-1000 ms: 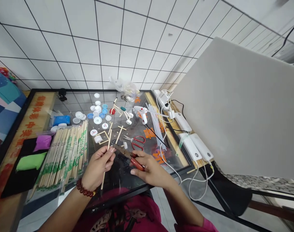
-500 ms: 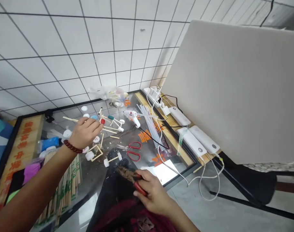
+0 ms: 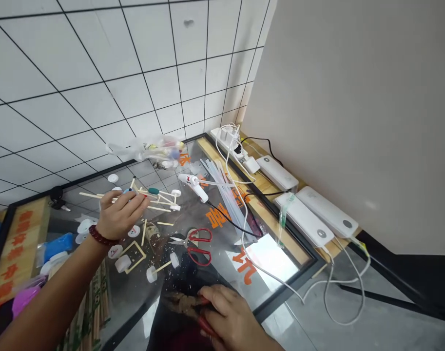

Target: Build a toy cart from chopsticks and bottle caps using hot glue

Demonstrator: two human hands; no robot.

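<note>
My left hand (image 3: 120, 214), with a dark red bead bracelet at the wrist, has its fingers curled over a small model of wooden sticks (image 3: 160, 201) with white wheels and a teal piece; its fingertips hide part of it. In my right hand (image 3: 231, 317) is a pair of pliers (image 3: 187, 304) with red handles and rusty jaws, held low near my lap. Between the hands lie a wheel-and-stick axle (image 3: 163, 267), a small wooden stick frame (image 3: 137, 257) and red-handled scissors (image 3: 196, 245).
A white glue gun (image 3: 195, 187) lies beside clear glue sticks (image 3: 225, 195). White power banks (image 3: 304, 219) and cables line the right edge. Bundled sticks (image 3: 94, 307), a blue packet (image 3: 57, 247) and a plastic bag (image 3: 152, 152) are on the glass table. A large pale panel (image 3: 354, 122) stands right.
The view has swung slightly right and closer. The pliers in my right hand have come down toward my lap. My left hand stays at the stick model.
</note>
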